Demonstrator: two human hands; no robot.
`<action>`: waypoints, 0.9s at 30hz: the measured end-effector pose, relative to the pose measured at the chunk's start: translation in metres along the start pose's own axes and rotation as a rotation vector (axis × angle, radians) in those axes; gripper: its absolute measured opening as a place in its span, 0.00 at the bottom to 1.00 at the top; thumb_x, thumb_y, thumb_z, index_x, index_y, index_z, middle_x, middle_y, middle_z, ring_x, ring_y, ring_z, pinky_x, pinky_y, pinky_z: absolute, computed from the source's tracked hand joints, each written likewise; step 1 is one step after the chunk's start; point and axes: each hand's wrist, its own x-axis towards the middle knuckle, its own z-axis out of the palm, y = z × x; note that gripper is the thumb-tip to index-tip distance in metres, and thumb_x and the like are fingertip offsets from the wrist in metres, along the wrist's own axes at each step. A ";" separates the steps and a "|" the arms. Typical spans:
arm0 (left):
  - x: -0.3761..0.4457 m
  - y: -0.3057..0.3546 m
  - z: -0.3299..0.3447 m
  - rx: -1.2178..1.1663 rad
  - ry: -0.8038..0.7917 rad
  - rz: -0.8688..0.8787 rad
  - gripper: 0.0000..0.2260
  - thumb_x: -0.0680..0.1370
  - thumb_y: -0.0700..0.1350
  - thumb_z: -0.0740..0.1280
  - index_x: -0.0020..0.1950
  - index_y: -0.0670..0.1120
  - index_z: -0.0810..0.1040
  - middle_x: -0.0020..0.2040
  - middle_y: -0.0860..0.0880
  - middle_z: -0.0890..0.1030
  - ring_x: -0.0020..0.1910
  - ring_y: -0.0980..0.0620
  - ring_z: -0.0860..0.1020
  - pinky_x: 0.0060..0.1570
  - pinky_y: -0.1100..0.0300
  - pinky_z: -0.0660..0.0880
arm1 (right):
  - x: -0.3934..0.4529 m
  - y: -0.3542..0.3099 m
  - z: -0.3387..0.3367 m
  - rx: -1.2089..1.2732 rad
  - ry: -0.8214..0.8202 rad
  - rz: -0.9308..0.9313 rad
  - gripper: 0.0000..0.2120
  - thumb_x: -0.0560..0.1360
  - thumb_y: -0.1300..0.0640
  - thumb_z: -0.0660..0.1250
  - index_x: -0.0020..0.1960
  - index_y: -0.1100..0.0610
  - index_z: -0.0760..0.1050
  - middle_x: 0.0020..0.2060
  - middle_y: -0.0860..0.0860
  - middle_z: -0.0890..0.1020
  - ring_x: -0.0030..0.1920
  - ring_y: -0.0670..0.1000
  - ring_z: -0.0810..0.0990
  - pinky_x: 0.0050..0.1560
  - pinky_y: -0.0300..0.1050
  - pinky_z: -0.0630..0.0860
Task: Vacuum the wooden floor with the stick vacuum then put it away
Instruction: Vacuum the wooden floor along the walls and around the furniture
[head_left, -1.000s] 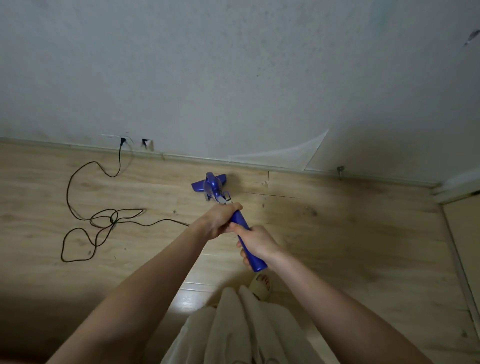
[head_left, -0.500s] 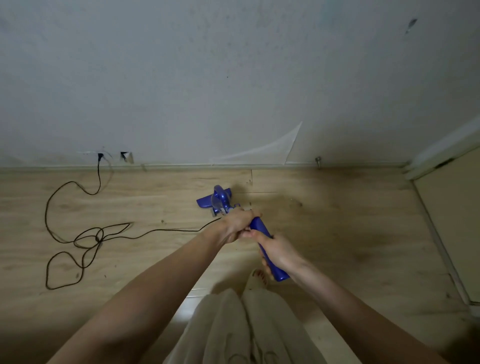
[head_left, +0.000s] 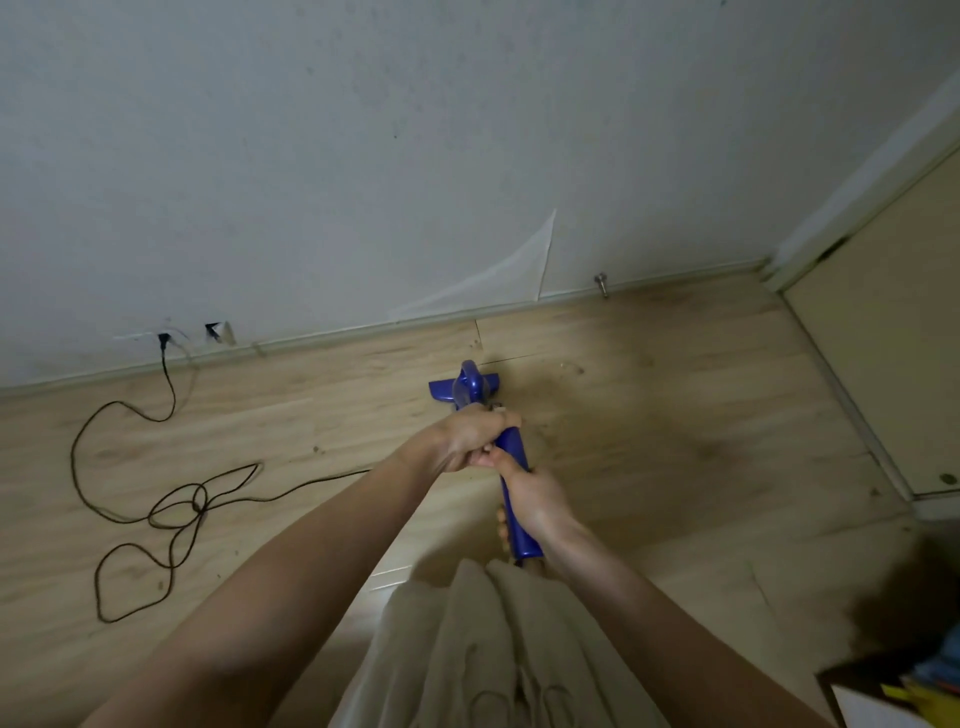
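I hold a blue stick vacuum (head_left: 511, 467) with both hands, seen almost end-on from above. Its floor head (head_left: 465, 388) rests on the wooden floor (head_left: 649, 426) a short way from the wall's baseboard. My left hand (head_left: 467, 436) is wrapped around the upper part of the handle. Just below it, touching it, my right hand (head_left: 535, 501) grips the handle nearer its end. The shaft between hands and head is mostly hidden.
A black power cord (head_left: 171, 499) lies in loose loops on the floor at left, plugged into a wall outlet (head_left: 165, 339). A door stop (head_left: 601, 283) sticks out of the baseboard. A door (head_left: 883, 338) stands at right. A box (head_left: 904, 691) sits at bottom right.
The view has swung to the right, so the door and a box have come into sight. The vacuum head has shifted rightward along the floor near the wall; both hands keep their grip.
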 end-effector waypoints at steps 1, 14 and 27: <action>0.004 -0.002 -0.004 -0.009 0.025 -0.001 0.04 0.77 0.42 0.65 0.46 0.43 0.73 0.41 0.43 0.76 0.41 0.48 0.77 0.42 0.57 0.78 | 0.004 -0.001 0.005 0.010 -0.009 -0.001 0.21 0.78 0.41 0.63 0.43 0.61 0.72 0.26 0.53 0.75 0.22 0.50 0.74 0.24 0.40 0.72; 0.037 0.035 -0.003 -0.028 -0.017 -0.018 0.05 0.78 0.44 0.66 0.48 0.42 0.74 0.38 0.45 0.77 0.35 0.52 0.77 0.38 0.60 0.79 | 0.033 -0.035 -0.031 -0.041 -0.093 -0.014 0.20 0.79 0.43 0.62 0.46 0.61 0.72 0.25 0.53 0.75 0.20 0.49 0.73 0.22 0.38 0.71; 0.092 0.057 -0.005 -0.138 0.101 0.019 0.08 0.78 0.46 0.67 0.50 0.41 0.73 0.46 0.41 0.77 0.46 0.46 0.77 0.55 0.50 0.78 | 0.098 -0.062 -0.048 -0.145 -0.170 -0.081 0.19 0.80 0.44 0.61 0.47 0.61 0.70 0.28 0.54 0.75 0.22 0.49 0.74 0.23 0.39 0.72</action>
